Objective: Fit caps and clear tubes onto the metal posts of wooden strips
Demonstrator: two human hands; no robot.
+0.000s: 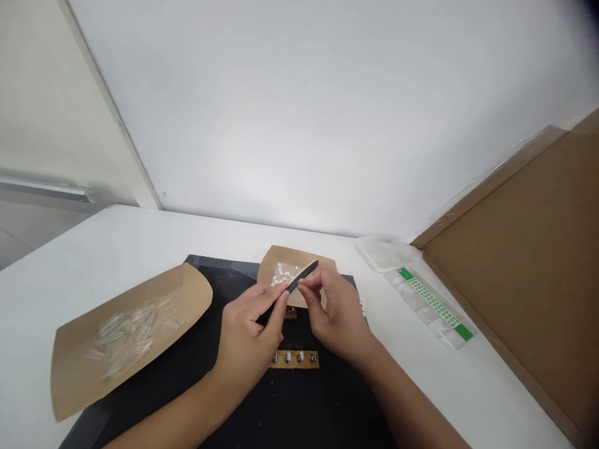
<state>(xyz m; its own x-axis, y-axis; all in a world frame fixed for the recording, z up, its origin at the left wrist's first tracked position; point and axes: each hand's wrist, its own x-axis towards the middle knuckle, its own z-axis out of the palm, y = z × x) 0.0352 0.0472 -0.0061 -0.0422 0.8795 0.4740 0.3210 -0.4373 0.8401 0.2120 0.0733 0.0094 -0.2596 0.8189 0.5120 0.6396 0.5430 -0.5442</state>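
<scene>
Pinched between the thumb and fingers of my left hand [248, 327] is a dark nail file [305, 272] with a pale edge, slanting up to the right. My right hand [339, 312] is closed in a pinch close beside the file; anything between its fingertips is too small to make out. Behind both hands, a brown paper tray [269, 265] holds several small white pieces [283, 272]. Below them lies a tan strip [306, 364] bearing a row of small metallic holders with white tips, partly hidden by my left hand.
At the left, a larger brown paper tray [70, 368] holds clear nail tips [126, 333]. A black mat [299, 411] lies on the white table [435, 386]. To the right are a clear plastic packet with a green label [435, 304] and a cardboard panel [524, 268].
</scene>
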